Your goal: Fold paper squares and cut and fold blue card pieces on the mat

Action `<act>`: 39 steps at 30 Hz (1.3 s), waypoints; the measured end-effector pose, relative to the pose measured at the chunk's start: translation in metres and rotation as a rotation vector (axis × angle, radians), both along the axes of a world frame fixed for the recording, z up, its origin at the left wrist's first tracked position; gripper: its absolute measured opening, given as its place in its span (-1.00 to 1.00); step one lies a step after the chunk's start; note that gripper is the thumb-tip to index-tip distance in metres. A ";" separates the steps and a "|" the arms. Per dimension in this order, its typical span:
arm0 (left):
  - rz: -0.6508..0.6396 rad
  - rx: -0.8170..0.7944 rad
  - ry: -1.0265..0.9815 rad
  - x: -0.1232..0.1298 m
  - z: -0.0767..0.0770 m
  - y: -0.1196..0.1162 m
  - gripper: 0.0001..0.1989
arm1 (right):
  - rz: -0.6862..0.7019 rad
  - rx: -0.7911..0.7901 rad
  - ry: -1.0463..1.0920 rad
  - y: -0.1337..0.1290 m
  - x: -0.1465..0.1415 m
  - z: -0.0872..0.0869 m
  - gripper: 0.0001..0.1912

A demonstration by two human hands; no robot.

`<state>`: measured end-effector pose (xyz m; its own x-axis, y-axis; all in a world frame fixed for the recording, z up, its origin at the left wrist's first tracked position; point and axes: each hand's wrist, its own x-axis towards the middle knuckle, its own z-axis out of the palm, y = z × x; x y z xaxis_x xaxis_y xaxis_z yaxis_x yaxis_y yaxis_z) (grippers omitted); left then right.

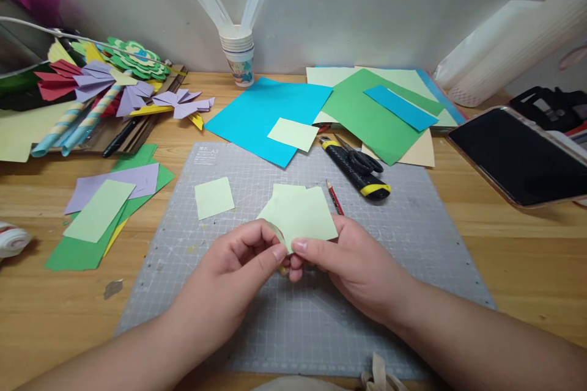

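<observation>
Pale green paper pieces (pixel 305 214) are held above the grey cutting mat (pixel 183 293), overlapping one another. My left hand (pixel 243 263) pinches their lower left edge between thumb and fingers. On the lower edge, the thumb of my right hand (pixel 353 256) presses from above, with its fingers partly hidden beneath. A separate pale green square (pixel 214 198) lies on the mat to the left. Just beyond my right hand rests a red pencil (pixel 335 198), and farther back are a black and yellow cutter (pixel 353 169) and black-handled scissors (pixel 365 162).
Blue paper (pixel 257 116) and green paper (pixel 362 110) lie at the back. A cup of straws (pixel 241 64) stands by the wall. Paper flowers (pixel 132 58) and coloured strips (pixel 98 211) are left; a phone (pixel 518 156) is right.
</observation>
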<state>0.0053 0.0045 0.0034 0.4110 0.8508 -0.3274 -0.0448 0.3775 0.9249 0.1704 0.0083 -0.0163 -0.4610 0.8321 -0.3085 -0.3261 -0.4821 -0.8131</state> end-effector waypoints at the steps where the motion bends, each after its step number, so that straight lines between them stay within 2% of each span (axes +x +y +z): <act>1: 0.001 0.004 -0.005 0.000 0.000 0.000 -0.83 | -0.002 0.004 0.005 0.000 0.000 0.000 -0.85; 9: 0.012 0.009 -0.061 -0.001 -0.004 0.000 -0.85 | -0.016 0.033 0.055 -0.001 0.000 -0.006 -0.85; 23: 0.001 -0.025 -0.102 0.000 -0.008 0.002 -0.84 | -0.038 0.028 0.076 0.000 0.000 -0.006 -0.84; 29: -0.019 0.026 -0.057 -0.001 -0.010 0.002 -0.81 | -0.057 -0.004 0.112 -0.001 -0.003 -0.006 -0.83; 39: 0.033 0.064 -0.076 0.003 -0.005 -0.001 -0.81 | -0.073 0.011 0.097 -0.001 -0.005 -0.005 -0.74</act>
<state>0.0078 0.0036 -0.0014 0.4041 0.8825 -0.2407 -0.1274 0.3148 0.9406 0.1652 0.0076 -0.0208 -0.4268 0.8673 -0.2561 -0.4376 -0.4459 -0.7808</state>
